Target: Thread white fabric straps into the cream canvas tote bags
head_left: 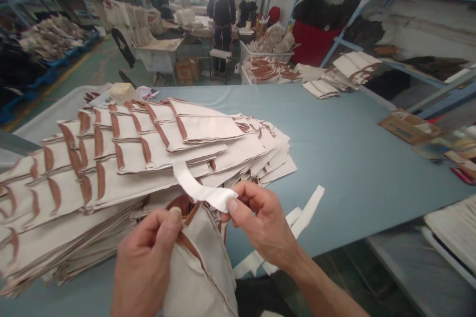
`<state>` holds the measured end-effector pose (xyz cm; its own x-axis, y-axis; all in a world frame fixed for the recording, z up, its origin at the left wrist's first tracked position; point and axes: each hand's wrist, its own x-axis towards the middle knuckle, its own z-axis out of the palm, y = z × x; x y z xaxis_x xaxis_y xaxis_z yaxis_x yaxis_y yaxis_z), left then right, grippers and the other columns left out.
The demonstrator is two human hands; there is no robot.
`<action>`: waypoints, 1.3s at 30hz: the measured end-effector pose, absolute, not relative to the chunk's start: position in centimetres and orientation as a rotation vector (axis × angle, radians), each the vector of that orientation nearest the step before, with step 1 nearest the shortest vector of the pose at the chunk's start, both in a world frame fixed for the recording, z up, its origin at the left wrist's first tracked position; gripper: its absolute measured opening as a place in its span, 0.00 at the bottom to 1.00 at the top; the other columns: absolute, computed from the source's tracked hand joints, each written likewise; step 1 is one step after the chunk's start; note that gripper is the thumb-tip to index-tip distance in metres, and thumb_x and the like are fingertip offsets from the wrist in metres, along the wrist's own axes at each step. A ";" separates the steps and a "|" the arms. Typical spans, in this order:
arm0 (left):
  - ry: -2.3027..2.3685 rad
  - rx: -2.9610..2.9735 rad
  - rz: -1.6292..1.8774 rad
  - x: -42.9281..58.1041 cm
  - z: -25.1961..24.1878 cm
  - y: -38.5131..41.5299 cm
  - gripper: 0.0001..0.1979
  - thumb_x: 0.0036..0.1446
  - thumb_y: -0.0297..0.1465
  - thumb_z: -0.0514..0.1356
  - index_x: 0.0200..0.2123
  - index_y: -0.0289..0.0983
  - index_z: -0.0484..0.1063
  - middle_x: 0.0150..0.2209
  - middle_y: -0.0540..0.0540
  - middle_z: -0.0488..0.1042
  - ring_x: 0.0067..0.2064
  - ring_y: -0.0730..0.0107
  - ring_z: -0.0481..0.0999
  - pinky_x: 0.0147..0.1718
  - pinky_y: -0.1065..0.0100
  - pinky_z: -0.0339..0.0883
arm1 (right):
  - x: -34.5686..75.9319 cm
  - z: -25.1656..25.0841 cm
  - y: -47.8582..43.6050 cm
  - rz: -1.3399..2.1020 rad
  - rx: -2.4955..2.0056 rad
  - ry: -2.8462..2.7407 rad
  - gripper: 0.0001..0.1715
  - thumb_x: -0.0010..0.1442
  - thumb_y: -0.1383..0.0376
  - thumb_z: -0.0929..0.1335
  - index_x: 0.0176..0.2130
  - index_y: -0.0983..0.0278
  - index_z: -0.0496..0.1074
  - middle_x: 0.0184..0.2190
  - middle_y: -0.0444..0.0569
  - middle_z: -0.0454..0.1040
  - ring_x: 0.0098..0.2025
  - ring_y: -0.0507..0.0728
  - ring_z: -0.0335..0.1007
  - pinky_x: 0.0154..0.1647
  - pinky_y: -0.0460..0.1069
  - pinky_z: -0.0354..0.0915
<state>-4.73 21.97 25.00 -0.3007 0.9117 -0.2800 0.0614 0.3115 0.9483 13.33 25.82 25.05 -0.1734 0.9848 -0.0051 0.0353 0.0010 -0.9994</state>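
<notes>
Gripping a cream fabric piece (208, 267) at its brown-trimmed upper edge with closed left hand (143, 260). Pinching a white strip (201, 194) between thumb and forefinger of right hand (262, 223), its free length curling up-left from the fingertips. Crowded just beyond the fingers by a layered pile (211, 130), covering the table (353, 148) ahead and to the left. Partly hiding loose strips (310, 209) behind the right wrist. Well right of the fingers, seeing a cardboard box (405, 128); farther ahead, folded pieces (355, 67) near the table's far edge.
</notes>
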 end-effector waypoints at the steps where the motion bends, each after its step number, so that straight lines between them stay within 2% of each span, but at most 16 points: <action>1: 1.759 1.025 1.135 -4.7 25.3 21.4 0.19 0.57 0.50 0.69 0.27 0.42 0.75 0.19 0.54 0.76 0.20 0.71 0.71 0.20 0.74 0.63 | 13.4 25.0 25.9 1.274 -1.166 -1.396 0.10 0.62 0.61 0.67 0.30 0.62 0.72 0.23 0.44 0.76 0.24 0.51 0.66 0.25 0.45 0.61; 3: 1.918 1.281 1.137 -4.5 25.9 20.6 0.14 0.57 0.48 0.70 0.34 0.45 0.79 0.22 0.55 0.79 0.23 0.69 0.74 0.24 0.72 0.64 | 13.4 24.9 25.8 1.217 -1.182 -1.464 0.10 0.62 0.63 0.67 0.29 0.62 0.72 0.23 0.44 0.76 0.24 0.51 0.67 0.26 0.45 0.62; 5: 1.873 1.481 1.138 -4.1 26.3 20.3 0.12 0.58 0.47 0.68 0.39 0.47 0.82 0.25 0.54 0.82 0.25 0.68 0.77 0.28 0.70 0.66 | 13.2 24.8 25.5 1.223 -1.164 -1.502 0.10 0.62 0.63 0.67 0.29 0.62 0.73 0.23 0.44 0.76 0.24 0.51 0.67 0.26 0.46 0.63; 11: 1.721 1.615 1.203 -3.1 26.1 21.4 0.08 0.60 0.39 0.67 0.41 0.46 0.84 0.35 0.52 0.87 0.31 0.65 0.82 0.35 0.69 0.69 | 12.7 25.2 24.6 1.279 -1.095 -1.500 0.10 0.64 0.64 0.68 0.30 0.62 0.75 0.23 0.43 0.74 0.25 0.51 0.66 0.26 0.45 0.63; 14: 1.658 1.659 1.194 -2.9 26.0 21.6 0.07 0.61 0.37 0.66 0.39 0.45 0.84 0.35 0.51 0.86 0.33 0.65 0.82 0.38 0.69 0.69 | 12.7 25.4 24.5 1.331 -1.068 -1.467 0.10 0.65 0.65 0.68 0.31 0.63 0.75 0.24 0.43 0.75 0.25 0.51 0.68 0.26 0.44 0.64; 20: 1.612 1.577 1.216 -2.4 26.6 21.8 0.07 0.61 0.36 0.65 0.35 0.44 0.85 0.33 0.50 0.85 0.30 0.64 0.79 0.35 0.68 0.67 | 13.1 25.9 24.3 1.363 -1.035 -1.484 0.11 0.66 0.67 0.67 0.32 0.63 0.76 0.27 0.45 0.79 0.28 0.51 0.73 0.29 0.45 0.67; 24: 1.617 1.525 1.238 -2.2 26.6 21.8 0.08 0.60 0.35 0.65 0.32 0.43 0.85 0.27 0.51 0.82 0.26 0.66 0.75 0.31 0.69 0.65 | 13.3 26.1 24.3 1.356 -1.054 -1.522 0.13 0.67 0.67 0.66 0.31 0.62 0.76 0.27 0.44 0.78 0.29 0.51 0.73 0.29 0.44 0.67; 28: 1.625 1.507 1.224 -2.1 26.5 21.6 0.08 0.60 0.36 0.64 0.32 0.43 0.84 0.26 0.51 0.81 0.26 0.66 0.75 0.31 0.69 0.64 | 13.3 26.0 24.2 1.390 -1.066 -1.488 0.11 0.66 0.66 0.66 0.32 0.63 0.75 0.27 0.45 0.78 0.29 0.51 0.73 0.30 0.45 0.67; 35: 1.521 1.586 1.208 -2.0 26.5 21.3 0.10 0.63 0.33 0.62 0.34 0.43 0.85 0.28 0.51 0.80 0.28 0.67 0.76 0.32 0.71 0.66 | 12.9 25.9 24.2 1.308 -1.124 -1.470 0.12 0.63 0.63 0.67 0.27 0.62 0.68 0.23 0.40 0.69 0.25 0.50 0.63 0.26 0.45 0.60; 39: 1.429 1.589 1.092 -2.8 26.3 21.6 0.07 0.59 0.36 0.68 0.35 0.42 0.86 0.25 0.50 0.78 0.26 0.68 0.73 0.28 0.71 0.64 | 13.1 25.6 24.3 1.245 -1.178 -1.501 0.13 0.62 0.63 0.68 0.26 0.61 0.66 0.22 0.39 0.67 0.25 0.50 0.61 0.26 0.45 0.58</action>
